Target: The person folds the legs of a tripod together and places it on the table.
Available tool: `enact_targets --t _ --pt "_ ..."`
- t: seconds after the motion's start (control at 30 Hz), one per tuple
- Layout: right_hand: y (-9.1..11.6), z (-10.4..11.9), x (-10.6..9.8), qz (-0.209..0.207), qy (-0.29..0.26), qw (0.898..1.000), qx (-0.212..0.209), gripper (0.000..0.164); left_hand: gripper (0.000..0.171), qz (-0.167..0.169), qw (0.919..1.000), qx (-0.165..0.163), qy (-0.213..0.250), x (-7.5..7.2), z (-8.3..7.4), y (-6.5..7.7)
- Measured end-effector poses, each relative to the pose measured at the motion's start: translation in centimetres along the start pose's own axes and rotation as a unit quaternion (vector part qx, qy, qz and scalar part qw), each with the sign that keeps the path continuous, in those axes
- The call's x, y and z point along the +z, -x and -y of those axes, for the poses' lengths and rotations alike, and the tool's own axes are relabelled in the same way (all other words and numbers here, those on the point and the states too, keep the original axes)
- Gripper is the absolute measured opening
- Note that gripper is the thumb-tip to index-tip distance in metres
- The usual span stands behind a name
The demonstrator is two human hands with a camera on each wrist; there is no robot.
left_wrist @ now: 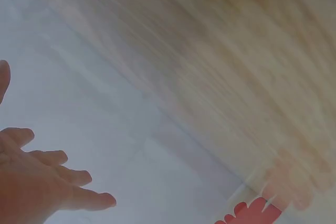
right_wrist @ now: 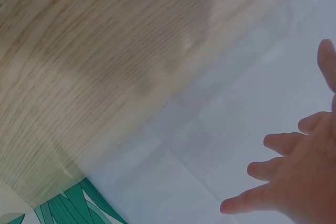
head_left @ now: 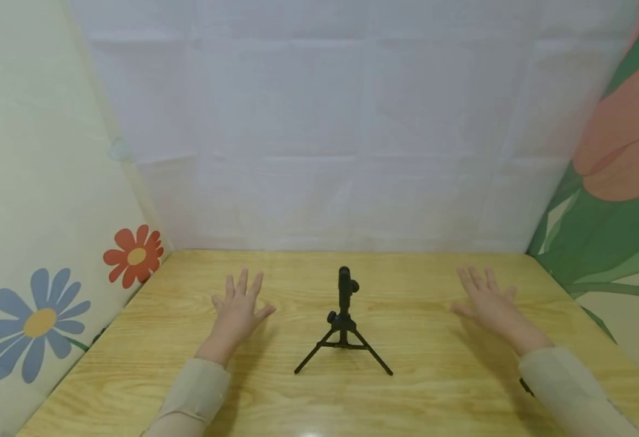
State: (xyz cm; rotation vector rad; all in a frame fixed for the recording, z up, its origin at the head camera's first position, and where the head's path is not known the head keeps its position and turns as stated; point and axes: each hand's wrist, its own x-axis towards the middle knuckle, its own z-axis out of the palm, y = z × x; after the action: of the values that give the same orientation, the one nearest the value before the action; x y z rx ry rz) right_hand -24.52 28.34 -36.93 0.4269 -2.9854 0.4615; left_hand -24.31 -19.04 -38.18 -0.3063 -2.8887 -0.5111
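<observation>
Left hand (head_left: 235, 312) left of the tripod, right hand (head_left: 494, 306) right of it — well apart, one each side. Both have fingers spread and straight, thumbs toward the tripod, holding nothing, touching nothing that shows. Shadows suggest both hover over the table; exact height can't be told. Neither wrist view clearly shows the tripod.

Tripod (head_left: 344, 303): between the hands, upright, long axis vertical, post standing over splayed legs. From the left hand it lies to the right, from the right hand to the left. Left hand looks the nearer — its thumb is closer to the post than the right thumb is. In the head view the fingertips come about level with the tripod's top. Upper knob (head_left: 354, 286) on the post's right side, lower knob (head_left: 331, 317) on its left. Two front legs reach toward the person, left and right of the post.

Outward: sleeves (head_left: 196, 388) nearer the person than the tripod, table (head_left: 346, 403) under it, white sheet (head_left: 281, 103) behind it, red flower (head_left: 133, 256) and blue flower (head_left: 39, 321) far left of it, green leaves (head_left: 625, 230) far right.
</observation>
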Motion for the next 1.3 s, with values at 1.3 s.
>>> enact_targets --t 1.3 --pt "1.3 3.4 0.1 -0.041 -0.056 0.997 -0.029 0.069 0.069 0.077 0.9443 -0.029 0.319 -1.0 -3.6 1.9"
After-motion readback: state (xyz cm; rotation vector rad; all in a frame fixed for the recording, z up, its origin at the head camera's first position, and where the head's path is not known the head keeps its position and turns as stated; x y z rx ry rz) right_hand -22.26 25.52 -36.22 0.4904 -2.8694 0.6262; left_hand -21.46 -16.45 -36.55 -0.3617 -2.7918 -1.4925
